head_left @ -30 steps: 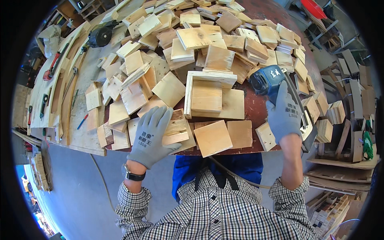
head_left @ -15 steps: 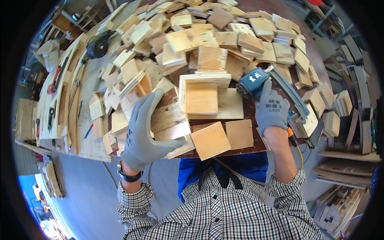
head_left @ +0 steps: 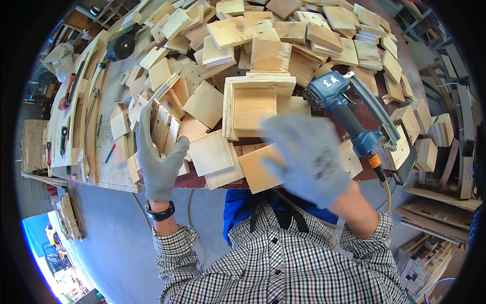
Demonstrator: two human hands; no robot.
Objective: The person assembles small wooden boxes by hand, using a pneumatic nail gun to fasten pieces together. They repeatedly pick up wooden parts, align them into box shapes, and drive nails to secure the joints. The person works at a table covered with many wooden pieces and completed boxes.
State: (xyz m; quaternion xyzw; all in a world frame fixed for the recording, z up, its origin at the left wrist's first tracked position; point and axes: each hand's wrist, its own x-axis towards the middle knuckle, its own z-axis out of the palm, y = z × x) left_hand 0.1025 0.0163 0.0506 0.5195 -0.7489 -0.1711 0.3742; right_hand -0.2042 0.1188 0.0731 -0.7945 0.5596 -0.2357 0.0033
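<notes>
My left hand, in a grey glove, is curved round a brown-stained wooden block at the left of the pile. Its thumb is on the near right side and its fingers on the left. My right hand, gloved and blurred by motion, reaches leftward with its fingers stretched out and holds nothing. It passes over a square plywood piece at the table's front edge. Just beyond stands an open plywood frame with a flat inner face. A blue nail gun lies to the right of that hand.
Loose plywood blocks are heaped across the back of the table. Hand tools, including a red-handled one, and a black round tool lie at left. A hose hangs from the nail gun. Wood offcuts are stacked at right.
My right hand has let go of the nail gun, leaving it on the table, and moved left. My left hand has moved left with the brown-stained block, away from the front middle.
</notes>
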